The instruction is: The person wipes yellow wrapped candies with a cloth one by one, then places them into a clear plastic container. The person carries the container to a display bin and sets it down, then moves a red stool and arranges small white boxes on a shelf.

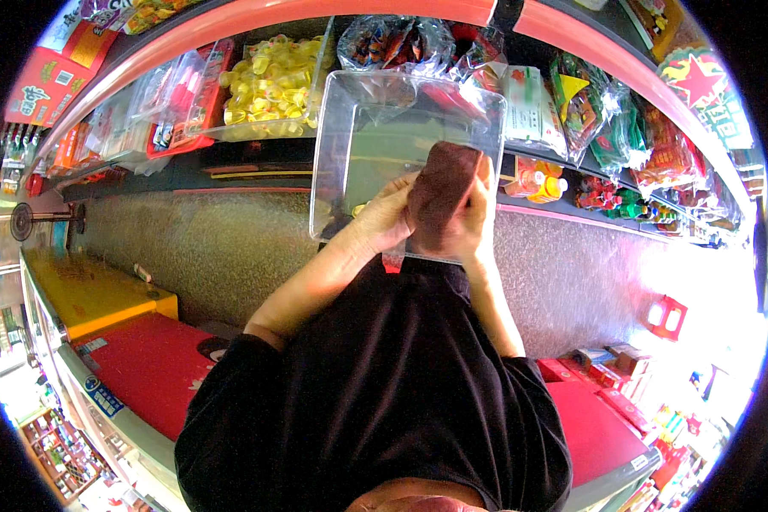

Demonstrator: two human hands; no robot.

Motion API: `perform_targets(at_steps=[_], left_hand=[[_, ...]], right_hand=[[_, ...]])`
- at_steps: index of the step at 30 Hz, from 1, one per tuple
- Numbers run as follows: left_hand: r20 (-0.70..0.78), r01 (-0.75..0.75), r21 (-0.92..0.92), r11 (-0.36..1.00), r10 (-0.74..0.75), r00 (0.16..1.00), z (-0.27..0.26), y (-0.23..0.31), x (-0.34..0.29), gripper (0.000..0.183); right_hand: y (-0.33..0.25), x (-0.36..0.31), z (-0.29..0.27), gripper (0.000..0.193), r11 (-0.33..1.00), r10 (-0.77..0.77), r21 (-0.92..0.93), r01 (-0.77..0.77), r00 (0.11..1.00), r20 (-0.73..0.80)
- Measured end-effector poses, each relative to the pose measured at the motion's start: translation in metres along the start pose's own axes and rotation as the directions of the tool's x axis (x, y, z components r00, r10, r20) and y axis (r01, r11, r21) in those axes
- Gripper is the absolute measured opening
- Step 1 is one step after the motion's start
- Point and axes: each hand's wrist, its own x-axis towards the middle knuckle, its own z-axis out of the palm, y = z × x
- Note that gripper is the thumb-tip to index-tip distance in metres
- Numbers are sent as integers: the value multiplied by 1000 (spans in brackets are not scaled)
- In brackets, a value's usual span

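A dark brown cloth (445, 183) is bunched between my two hands, over the near right part of a clear plastic bin (322, 145). My left hand (387, 215) grips the cloth's left side with bent fingers. On the other side, my right hand (480, 213) is wrapped round the cloth, and the cloth hides part of its fingers. The bin is tilted toward me, its near edge close to my black shirt (384, 367). A small yellow bit shows low in the bin, beside my left wrist.
Just beyond the bin runs a shelf with a tub of yellow-capped small cups (269, 85), bagged snacks (392, 43) and a white packet (533, 107). Orange bottles (538, 183) stand on a lower level. Red-topped chest freezers (145, 367) flank me, and a fan (27, 222) is at far left.
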Motion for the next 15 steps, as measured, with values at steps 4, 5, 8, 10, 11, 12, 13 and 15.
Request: perform_targets(at_steps=[4,5,8,10,11,12,13,15], left_hand=[[-24,-26,10,1000,26,999,-1,2,-4,29],[-12,-39,39,998,39,999,-6,2,-5,28],[-2,-51,129,990,52,999,-10,6,-7,36],[-74,-26,138,990,36,997,-6,11,-6,35],[-108,0,110,994,12,994,6,18,-8,31],[-141,25,81,996,-13,990,11,22,-11,29],[-193,19,58,998,-8,981,12,19,-9,29],[-247,52,-1,999,-50,968,17,14,-8,28]], right_hand=[[-4,-5,11,39,989,150,4,-150,988,28],[-2,-6,11,39,987,156,17,-157,986,55],[0,-8,12,39,936,151,307,-171,985,89],[-4,-11,10,38,893,219,380,-242,970,104],[-3,-14,12,37,863,254,419,-282,960,122],[0,-16,15,37,830,288,457,-321,947,142],[4,-17,16,37,862,278,414,-293,956,99],[10,-23,19,36,880,291,387,-276,957,21]])
